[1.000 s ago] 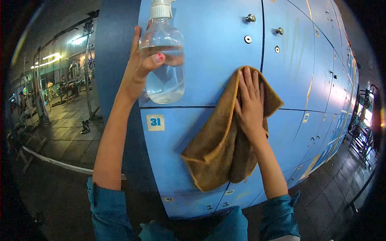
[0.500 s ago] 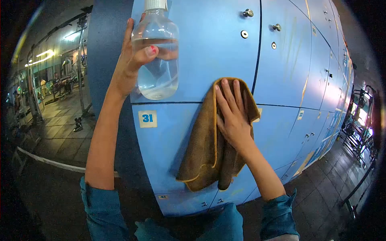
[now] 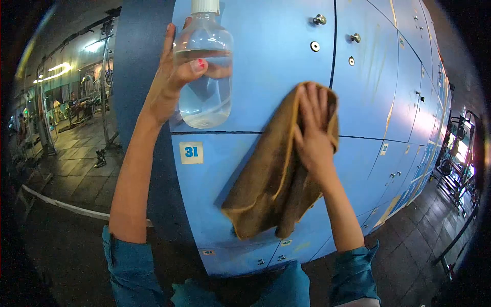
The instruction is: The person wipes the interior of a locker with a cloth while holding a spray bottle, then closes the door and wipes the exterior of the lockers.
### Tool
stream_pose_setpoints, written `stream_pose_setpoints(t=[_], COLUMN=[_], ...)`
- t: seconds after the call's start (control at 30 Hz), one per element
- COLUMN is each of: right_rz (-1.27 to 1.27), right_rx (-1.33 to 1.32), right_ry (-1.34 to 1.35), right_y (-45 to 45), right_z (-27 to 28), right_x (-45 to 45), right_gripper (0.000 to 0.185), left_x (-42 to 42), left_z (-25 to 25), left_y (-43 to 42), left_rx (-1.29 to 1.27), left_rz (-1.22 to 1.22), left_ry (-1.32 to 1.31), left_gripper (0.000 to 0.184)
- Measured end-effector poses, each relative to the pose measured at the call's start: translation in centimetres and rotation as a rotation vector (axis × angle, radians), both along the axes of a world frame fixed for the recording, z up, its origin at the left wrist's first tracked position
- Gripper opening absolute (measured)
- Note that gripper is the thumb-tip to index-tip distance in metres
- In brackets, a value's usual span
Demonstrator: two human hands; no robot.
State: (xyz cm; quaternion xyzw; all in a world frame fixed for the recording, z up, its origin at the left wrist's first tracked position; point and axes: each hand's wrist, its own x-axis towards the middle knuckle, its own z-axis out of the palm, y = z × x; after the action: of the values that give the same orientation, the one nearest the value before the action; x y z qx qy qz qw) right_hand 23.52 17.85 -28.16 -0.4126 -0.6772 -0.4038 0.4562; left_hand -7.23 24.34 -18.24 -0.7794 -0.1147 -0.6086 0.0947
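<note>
A clear plastic bottle (image 3: 204,105) with a white top and clear liquid inside is upright at the upper left. Its very top is cut off by the frame. My left hand (image 3: 171,82) is wrapped round it from the left, thumb across the front and the other fingers behind. Against the blue lockers (image 3: 276,46), my right hand (image 3: 318,140) presses a brown cloth (image 3: 263,194) with flat, stretched fingers. The cloth hangs down to the left, over the seam between the upper and lower doors, its folded upper edge around my fingertips.
Metal knobs (image 3: 319,19) and round locks (image 3: 315,46) stick out from the upper doors. A "31" label (image 3: 192,152) is on the lower door. Gym equipment (image 3: 460,169) stands at right, more machines (image 3: 76,107) at left. Dark tiles (image 3: 409,250) cover the floor.
My right hand has slid up and to the right across the lockers, taking the cloth's top with it. My left hand keeps hold of the bottle; the view has shifted slightly.
</note>
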Motion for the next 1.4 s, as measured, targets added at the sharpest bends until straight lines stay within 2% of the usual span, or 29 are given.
stream_pose_setpoints(t=[0.07, 0.1, 0.17, 0.27, 0.43, 0.47, 0.53, 0.6, 0.67, 0.7, 0.73, 0.83, 0.93, 1.0, 1.03, 1.07, 1.1, 1.13, 1.17, 1.23, 1.3, 1.4], right_rz=[-0.116, -0.192, -0.158, -0.055, 0.130, 0.179, 0.384, 0.483, 0.426, 0.314, 0.286, 0.245, 0.274, 0.316, 0.429, 0.496, 0.592, 0.688, 0.860, 0.801, 0.912, 0.958], right_rx=[0.034, 0.085, 0.121, 0.136, 0.141, 0.135, -0.251, -0.449, -0.258, 0.028, 0.005, 0.033, 0.219, 0.224, 0.195, -0.070, -0.099, -0.269, -0.350, -0.412, -0.596, -0.784], right_ry=[0.076, 0.096, 0.069, -0.008, -0.151, -0.213, -0.228, -0.253, -0.282, -0.294, -0.199, 0.085, 0.151, 0.214, 0.339, 0.538, 0.539, 0.723, 0.769, 0.633, 0.677, 0.552], right_y=[0.1, 0.7, 1.0, 0.5, 0.7, 0.9, 1.5, 3.6, 2.4, -0.7, -0.5, 0.4, 0.6, -0.6, -1.7, -4.0, -5.4, -6.8, -8.3, -11.0, -13.1, -13.0], right_z=[1.3, 1.4, 1.8, 2.1, 2.2, 1.9, 0.1, -0.6, 0.3, 1.9, 1.5, -0.7, -2.6, -2.8, -3.0, -3.4, -3.9, -5.3, -6.7, -9.1, -10.6, -13.6], right_x=[-0.6, -1.5, -3.3, -6.6, -11.7, -12.5, -13.8, -12.6, -10.3, -8.9, -7.3, -3.2, -1.3, -0.6, -0.9, -1.2, -1.6, -2.4, -3.2, -4.2, -5.1, -4.2], right_gripper=[0.070, 0.070, 0.071, 0.070, 0.065, 0.063, 0.062, 0.064, 0.065, 0.065, 0.064, 0.056, 0.039, 0.027, 0.018, 0.018, 0.019, 0.020, 0.021, 0.018, 0.015, 0.018], left_x=[0.3, 1.7, 2.0, 0.3, 0.0, 0.3, 0.7, 0.1, 0.0, 0.2, 0.3, 0.3, 0.1, -0.1, -0.1, 0.0, 0.2, 0.7, 1.4, 3.1, 5.4, 8.4], left_z=[-0.6, -1.3, -2.1, -2.2, -1.9, -2.0, -2.4, -2.4, -2.4, -2.4, -2.4, -2.9, -4.4, -6.7, -8.5, -10.8, -13.4, -16.1, -19.0, -24.3, -28.8, -31.9], left_y=[-0.3, -3.0, -6.2, -7.2, -7.2, -7.5, -8.3, -7.4, -7.1, -7.2, -7.4, -7.4, -7.5, -8.1, -8.6, -9.4, -10.4, -11.4, -12.5, -15.2, -18.3, -22.1], left_rx=[-0.055, -0.128, -0.288, -0.478, -0.518, -0.514, -0.508, -0.524, -0.515, -0.500, -0.485, -0.427, -0.373, -0.337, -0.341, -0.356, -0.377, -0.438, -0.506, -0.679, -0.900, -1.161], left_rz=[-0.042, -0.100, -0.249, -0.454, -0.584, -0.537, -0.439, -0.447, -0.458, -0.465, -0.472, -0.421, -0.340, -0.284, -0.268, -0.259, -0.251, -0.263, -0.277, -0.336, -0.434, -0.602], left_ry=[-0.098, -0.182, -0.224, -0.113, -0.096, -0.111, -0.142, -0.122, -0.145, -0.180, -0.216, -0.288, -0.345, -0.401, -0.422, -0.442, -0.465, -0.461, -0.455, -0.418, -0.354, -0.311], left_gripper=[0.081, 0.080, 0.080, 0.084, 0.087, 0.086, 0.084, 0.084, 0.077, 0.071, 0.065, 0.066, 0.067, 0.068, 0.069, 0.069, 0.070, 0.070, 0.071, 0.072, 0.073, 0.075])
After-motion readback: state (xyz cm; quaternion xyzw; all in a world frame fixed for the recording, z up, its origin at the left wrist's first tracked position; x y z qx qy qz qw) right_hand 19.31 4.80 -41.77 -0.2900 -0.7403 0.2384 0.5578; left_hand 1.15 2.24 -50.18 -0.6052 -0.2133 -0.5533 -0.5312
